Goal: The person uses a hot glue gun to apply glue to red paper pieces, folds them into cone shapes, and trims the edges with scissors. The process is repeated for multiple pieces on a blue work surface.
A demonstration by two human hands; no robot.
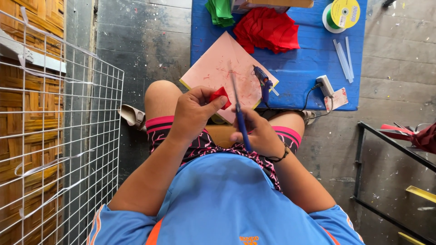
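The small red piece (220, 95) is a folded scrap of soft, matte material, paper or felt I cannot tell, with a pointed corner sticking up past the fingertips; it sits above the person's lap, just in front of the near corner of the pink board (218, 68). The left hand (193, 113) pinches it between thumb and curled fingers, wrist bent inward and the forearm coming up from the lower left. The right hand (259, 136) is closed round the handles of the blue scissors (238, 111), whose thin blades point up and away, their tips just beside the red piece; whether the blades are parted cannot be told. A dark band circles the right wrist. The pink board is flat, scuffed with red marks, and lies tilted over the edge of a blue table (309, 63) with a rough painted top. On the table rest a blue glue gun (263, 81) with its cord running to a white plug adapter (325, 85), a heap of red cut pieces (268, 29), a stack of green pieces (220, 11), clear glue sticks (344, 59) and a yellow-and-green spool (343, 14). A white wire grid (59, 136) stands at the left against woven panelling.
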